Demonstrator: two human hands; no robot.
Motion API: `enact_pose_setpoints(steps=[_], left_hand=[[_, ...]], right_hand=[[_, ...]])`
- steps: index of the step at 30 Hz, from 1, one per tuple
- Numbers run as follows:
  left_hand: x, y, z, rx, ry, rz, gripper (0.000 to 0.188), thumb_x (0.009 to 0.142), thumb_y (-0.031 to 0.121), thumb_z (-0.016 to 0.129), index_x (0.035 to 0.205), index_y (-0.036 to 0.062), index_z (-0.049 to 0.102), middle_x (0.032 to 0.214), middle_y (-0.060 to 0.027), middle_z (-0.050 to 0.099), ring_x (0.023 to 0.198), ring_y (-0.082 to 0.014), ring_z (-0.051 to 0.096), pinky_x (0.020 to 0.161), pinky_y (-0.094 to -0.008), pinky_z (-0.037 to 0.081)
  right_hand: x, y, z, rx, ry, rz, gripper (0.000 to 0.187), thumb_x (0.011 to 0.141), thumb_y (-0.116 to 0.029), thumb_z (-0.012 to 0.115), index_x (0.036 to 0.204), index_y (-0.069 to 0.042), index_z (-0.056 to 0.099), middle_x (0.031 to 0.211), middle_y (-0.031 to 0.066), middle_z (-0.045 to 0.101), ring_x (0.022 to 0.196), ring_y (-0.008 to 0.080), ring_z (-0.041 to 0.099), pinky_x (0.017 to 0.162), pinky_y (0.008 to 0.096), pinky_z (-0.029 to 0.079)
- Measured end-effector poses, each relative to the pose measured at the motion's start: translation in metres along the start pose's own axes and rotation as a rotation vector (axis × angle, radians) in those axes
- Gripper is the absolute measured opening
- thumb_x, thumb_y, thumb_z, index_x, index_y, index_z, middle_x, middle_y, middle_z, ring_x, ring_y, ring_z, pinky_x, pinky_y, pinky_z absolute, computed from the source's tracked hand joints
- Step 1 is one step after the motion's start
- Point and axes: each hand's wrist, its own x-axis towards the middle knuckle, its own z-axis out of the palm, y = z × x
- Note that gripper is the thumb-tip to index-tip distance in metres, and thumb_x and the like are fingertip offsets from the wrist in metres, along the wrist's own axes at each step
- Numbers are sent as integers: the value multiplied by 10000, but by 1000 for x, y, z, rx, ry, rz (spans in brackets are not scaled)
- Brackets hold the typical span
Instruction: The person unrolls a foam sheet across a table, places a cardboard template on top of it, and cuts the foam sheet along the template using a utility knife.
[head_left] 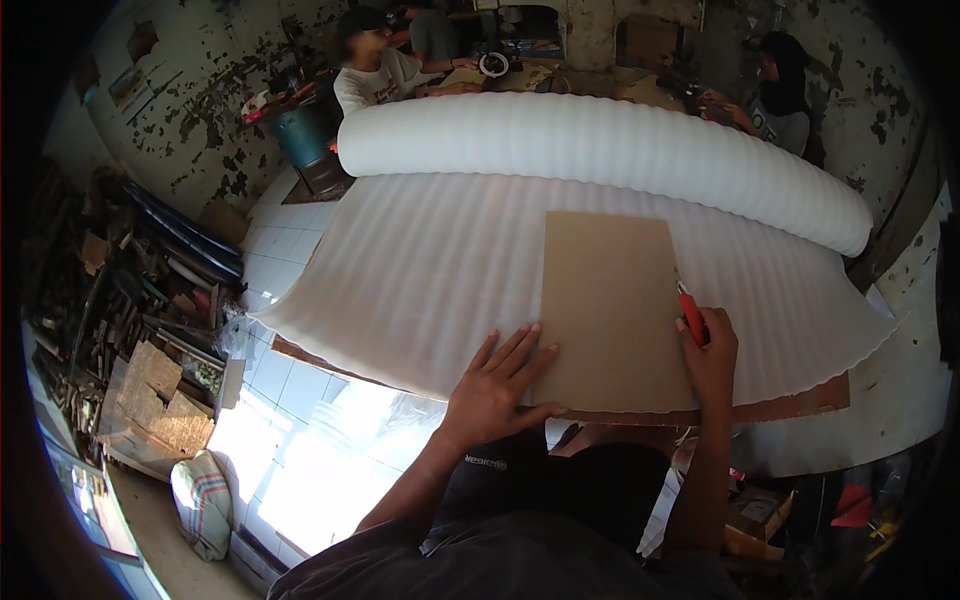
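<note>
A brown rectangular board (612, 310) lies flat on a white foam sheet (420, 270) that is spread over the table. My left hand (497, 385) rests with fingers spread at the board's left edge, near its front corner. In my right hand (710, 350) is a red utility knife (690, 312), its tip close to the board's right edge. Whether the blade touches the foam I cannot tell. Across the far side of the sheet lies the thick foam roll (600, 145) from which it unrolls.
The wooden table edge (800, 400) shows under the foam. Scrap wood (160, 390) and a tied sack (202, 505) are at the left. A blue drum (305, 137) stands behind. Beyond the roll, a person in white (375, 80) and a person in dark headwear (785, 90) work.
</note>
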Motion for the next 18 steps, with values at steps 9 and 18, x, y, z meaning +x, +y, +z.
enact_pose_setpoints(steps=[9,18], left_hand=[[-2,0,2,9,13,-2,857,814,536,820,1537,183,526,1645,-151,419,1494,-307,451,1241,-568,330],[1,-2,2,31,14,6,812,832,553,798,1503,157,567,1608,-169,465,1485,-310,462,1223,-565,348]], right_hand=[[-2,12,5,14,141,-19,232,908,-101,774,1079,4,657,914,88,624,788,204,592,732,330,486],[0,12,3,44,274,153,228,981,-208,734,1026,-17,620,871,42,619,757,139,526,751,313,479]])
